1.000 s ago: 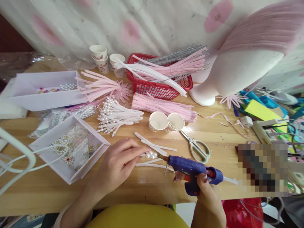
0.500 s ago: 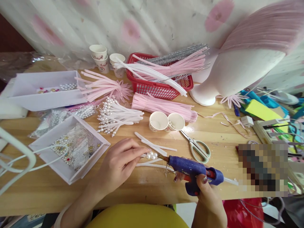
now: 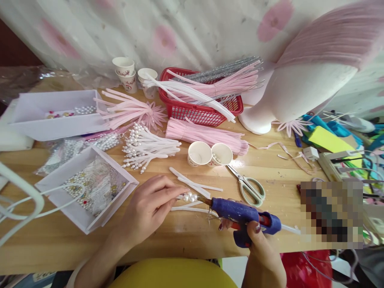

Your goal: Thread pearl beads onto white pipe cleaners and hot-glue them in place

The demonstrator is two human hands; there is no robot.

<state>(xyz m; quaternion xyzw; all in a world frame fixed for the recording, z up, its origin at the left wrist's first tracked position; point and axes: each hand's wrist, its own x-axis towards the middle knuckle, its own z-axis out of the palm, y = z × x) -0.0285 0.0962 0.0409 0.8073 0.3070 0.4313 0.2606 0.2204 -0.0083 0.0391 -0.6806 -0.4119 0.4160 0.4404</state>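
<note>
My left hand [image 3: 150, 210] is closed in a pinch on a white stem tipped with a cluster of white pearl beads [image 3: 190, 197]. A blue hot glue gun [image 3: 234, 211] lies in the grip of my right hand [image 3: 264, 250]. Its nozzle points left and meets or nearly meets the beads; I cannot tell whether it touches. Thin glue strands hang below the nozzle, and a clear glue stick [image 3: 290, 229] sticks out of the back. Loose white pipe cleaners [image 3: 192, 183] lie beyond and below the beads. Most of the held stem is hidden by my fingers.
Behind stand paper cups [image 3: 199, 154], scissors [image 3: 251, 192], pearl-tipped white stems [image 3: 153, 144], a pink pipe cleaner bundle [image 3: 207, 136] and a red basket [image 3: 198, 114]. At left are bead boxes [image 3: 120, 200]; at right, a white mannequin head [image 3: 297, 92] and a power strip [image 3: 328, 162].
Both hands, the glue gun and the beads hold almost the same position. The whole view has shifted very slightly.
</note>
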